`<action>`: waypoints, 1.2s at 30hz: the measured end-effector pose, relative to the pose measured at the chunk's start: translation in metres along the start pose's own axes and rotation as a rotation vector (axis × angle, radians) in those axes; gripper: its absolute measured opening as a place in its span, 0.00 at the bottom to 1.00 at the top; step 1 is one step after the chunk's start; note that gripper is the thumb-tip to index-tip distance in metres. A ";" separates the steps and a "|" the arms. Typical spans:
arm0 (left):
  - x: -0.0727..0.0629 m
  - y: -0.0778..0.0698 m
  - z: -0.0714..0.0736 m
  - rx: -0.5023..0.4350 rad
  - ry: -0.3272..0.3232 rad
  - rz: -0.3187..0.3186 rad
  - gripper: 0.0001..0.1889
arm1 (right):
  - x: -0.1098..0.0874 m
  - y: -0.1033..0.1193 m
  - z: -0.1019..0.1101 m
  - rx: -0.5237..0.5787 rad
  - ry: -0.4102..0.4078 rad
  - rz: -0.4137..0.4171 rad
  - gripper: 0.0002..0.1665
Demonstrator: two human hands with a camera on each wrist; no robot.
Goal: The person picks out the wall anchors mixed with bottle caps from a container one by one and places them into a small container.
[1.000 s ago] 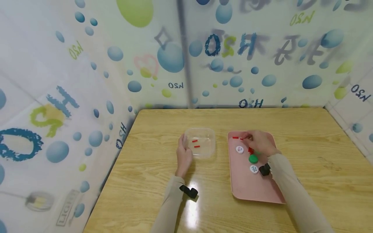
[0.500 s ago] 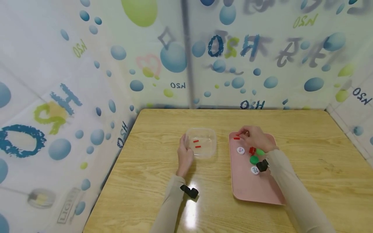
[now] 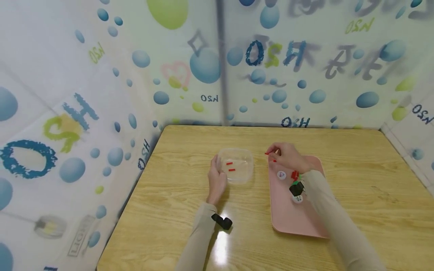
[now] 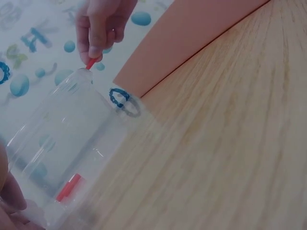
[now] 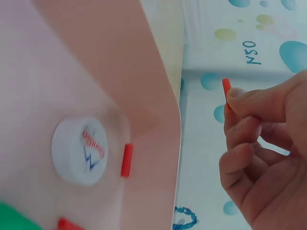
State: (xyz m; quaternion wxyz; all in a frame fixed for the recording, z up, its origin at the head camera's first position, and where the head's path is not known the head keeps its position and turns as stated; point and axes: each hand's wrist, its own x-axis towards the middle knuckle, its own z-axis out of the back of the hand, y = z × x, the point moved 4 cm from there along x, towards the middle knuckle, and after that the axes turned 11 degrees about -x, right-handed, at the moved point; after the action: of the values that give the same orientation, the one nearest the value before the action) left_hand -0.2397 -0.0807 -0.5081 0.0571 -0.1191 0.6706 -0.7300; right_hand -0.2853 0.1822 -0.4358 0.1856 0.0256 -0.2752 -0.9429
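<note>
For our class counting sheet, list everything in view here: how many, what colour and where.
table: one, light wood, centre of the head view
walls: three, pale with blue and green spots, around the table
tray: one, pink, right of centre on the table
box: one, clear, left of the tray
sticks: four, red, two in the box, one in the tray, one held near the tray's far left corner
caps: two, white, in the tray
green piece: at least one, green, in the tray, partly hidden
red piece: count unclear, red, beside the green
wrist cameras: two, black, one per wrist
sleeves: two, beige, on both arms
left hand: one, bare, gripping the box's left side
right hand: one, bare, pinching the held stick
</note>
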 end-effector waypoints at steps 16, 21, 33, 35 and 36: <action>-0.004 0.001 -0.003 0.058 -0.010 -0.011 0.36 | 0.018 0.034 -0.014 -0.014 0.005 0.100 0.08; -0.002 0.000 0.000 0.040 -0.014 0.004 0.36 | 0.024 0.048 -0.016 -0.007 0.001 0.149 0.08; -0.002 -0.002 0.000 0.036 -0.017 0.010 0.36 | 0.035 0.073 -0.041 0.036 0.052 0.198 0.05; -0.003 -0.003 0.000 0.036 -0.014 0.007 0.36 | 0.037 0.076 -0.044 0.030 0.052 0.213 0.05; -0.003 -0.003 0.001 0.037 -0.014 0.000 0.36 | 0.038 0.078 -0.046 0.022 0.048 0.224 0.05</action>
State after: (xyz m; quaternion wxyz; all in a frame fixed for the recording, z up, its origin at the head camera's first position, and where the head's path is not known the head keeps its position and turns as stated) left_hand -0.2365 -0.0804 -0.5051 0.0639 -0.1235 0.6566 -0.7413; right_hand -0.2872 0.0843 -0.4319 0.2963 0.0193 -0.2823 -0.9122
